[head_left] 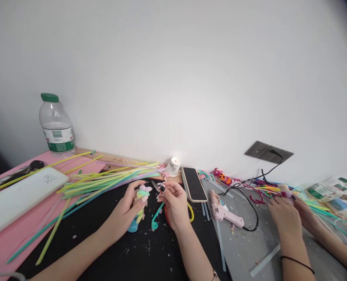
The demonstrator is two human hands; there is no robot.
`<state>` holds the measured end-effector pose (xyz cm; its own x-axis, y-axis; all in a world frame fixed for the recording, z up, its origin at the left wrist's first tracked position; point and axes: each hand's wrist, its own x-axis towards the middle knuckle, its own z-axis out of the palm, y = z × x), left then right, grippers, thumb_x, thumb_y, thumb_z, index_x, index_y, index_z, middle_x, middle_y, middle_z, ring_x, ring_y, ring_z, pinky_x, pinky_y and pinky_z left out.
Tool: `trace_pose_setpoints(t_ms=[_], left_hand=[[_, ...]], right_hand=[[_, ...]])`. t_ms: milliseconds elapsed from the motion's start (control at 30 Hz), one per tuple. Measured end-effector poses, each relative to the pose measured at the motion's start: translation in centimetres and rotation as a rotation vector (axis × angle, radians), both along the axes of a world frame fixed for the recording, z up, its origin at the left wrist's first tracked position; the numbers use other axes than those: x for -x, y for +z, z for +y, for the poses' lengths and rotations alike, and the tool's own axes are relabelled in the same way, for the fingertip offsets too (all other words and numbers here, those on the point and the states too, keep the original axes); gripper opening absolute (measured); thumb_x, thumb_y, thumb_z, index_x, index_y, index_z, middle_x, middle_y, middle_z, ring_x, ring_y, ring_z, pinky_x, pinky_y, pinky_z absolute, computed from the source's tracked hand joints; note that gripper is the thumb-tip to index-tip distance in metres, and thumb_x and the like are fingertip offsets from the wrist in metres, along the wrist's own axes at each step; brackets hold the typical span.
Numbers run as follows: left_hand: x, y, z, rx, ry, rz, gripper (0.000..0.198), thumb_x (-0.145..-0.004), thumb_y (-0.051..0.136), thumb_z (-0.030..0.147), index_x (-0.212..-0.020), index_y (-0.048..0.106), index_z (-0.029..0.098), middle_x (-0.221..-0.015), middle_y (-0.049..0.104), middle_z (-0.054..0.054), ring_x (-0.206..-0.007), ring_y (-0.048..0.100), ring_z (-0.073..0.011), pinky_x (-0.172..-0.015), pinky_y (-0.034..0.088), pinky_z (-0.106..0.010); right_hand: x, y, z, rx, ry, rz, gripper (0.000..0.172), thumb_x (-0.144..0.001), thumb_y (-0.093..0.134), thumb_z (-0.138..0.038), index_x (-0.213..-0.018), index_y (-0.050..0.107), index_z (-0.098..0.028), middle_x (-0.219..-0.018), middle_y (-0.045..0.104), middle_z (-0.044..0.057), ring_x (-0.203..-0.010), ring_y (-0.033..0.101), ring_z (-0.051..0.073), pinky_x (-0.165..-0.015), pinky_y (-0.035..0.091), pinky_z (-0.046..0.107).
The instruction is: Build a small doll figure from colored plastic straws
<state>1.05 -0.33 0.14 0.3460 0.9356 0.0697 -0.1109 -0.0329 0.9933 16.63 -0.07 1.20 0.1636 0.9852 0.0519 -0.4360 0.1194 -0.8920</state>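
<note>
My left hand (126,208) is closed around a small fuzzy pastel figure (143,193), coloured lilac, mint, yellow and blue, which looks made of pipe cleaners. My right hand (175,205) grips a pair of scissors (155,185); the metal blades point up and left beside the figure's top, and red and yellow handle parts show around the palm. Whether the blades touch the figure is too small to tell. Below, between both hands, a green curled pipe cleaner (155,222) lies on the black mat (132,253).
Pipe cleaners (103,181) lie in a bundle at left, near a white device (29,195) and a bottle (57,128). A phone (194,183), a paper cup (173,167) and a corded pink glue gun (226,214) stand right of centre. Another person's hands (287,214) work at far right.
</note>
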Motion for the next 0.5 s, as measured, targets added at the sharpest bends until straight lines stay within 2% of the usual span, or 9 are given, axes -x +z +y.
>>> trace_pose_setpoints(t_ms=[300,400,433,500], left_hand=[[0.2,0.2,-0.1,0.001,-0.047,0.019,0.042,-0.091,0.045,0.042,-0.126,0.028,0.028,-0.078,0.053,0.004,-0.057,0.056,-0.0124,-0.057,0.047,-0.03],[0.2,0.4,-0.2,-0.011,-0.053,0.035,0.04,-0.091,0.044,0.042,-0.125,0.028,0.027,-0.079,0.053,0.004,-0.057,0.056,-0.0124,-0.058,0.048,-0.031],[0.2,0.5,-0.3,-0.011,-0.055,0.04,0.04,-0.092,0.043,0.041,-0.125,0.028,0.027,-0.08,0.053,0.004,-0.057,0.056,-0.0123,-0.059,0.048,-0.031],[0.2,0.7,-0.4,-0.008,-0.06,0.054,0.039,-0.092,0.043,0.04,-0.126,0.029,0.026,-0.083,0.055,0.002,-0.058,0.055,-0.0125,-0.06,0.049,-0.032]], right_hand=[[0.3,-0.5,0.3,0.006,-0.044,-0.089,0.019,-0.072,0.073,-0.032,-0.079,0.062,-0.018,-0.062,0.057,-0.004,-0.051,0.05,0.008,-0.049,0.046,0.019],[-0.9,1.6,-0.7,-0.011,-0.081,-0.287,0.021,-0.074,0.069,-0.038,-0.08,0.06,-0.02,-0.062,0.057,-0.005,-0.051,0.051,0.008,-0.048,0.046,0.021],[-2.2,3.0,-1.4,0.001,-0.039,-0.442,0.022,-0.073,0.069,-0.039,-0.08,0.06,-0.02,-0.063,0.059,-0.004,-0.053,0.055,0.01,-0.049,0.046,0.022],[-6.5,6.1,-3.3,-0.007,-0.051,-0.501,0.022,-0.071,0.069,-0.039,-0.078,0.06,-0.02,-0.062,0.061,-0.004,-0.056,0.057,0.012,-0.049,0.045,0.023]])
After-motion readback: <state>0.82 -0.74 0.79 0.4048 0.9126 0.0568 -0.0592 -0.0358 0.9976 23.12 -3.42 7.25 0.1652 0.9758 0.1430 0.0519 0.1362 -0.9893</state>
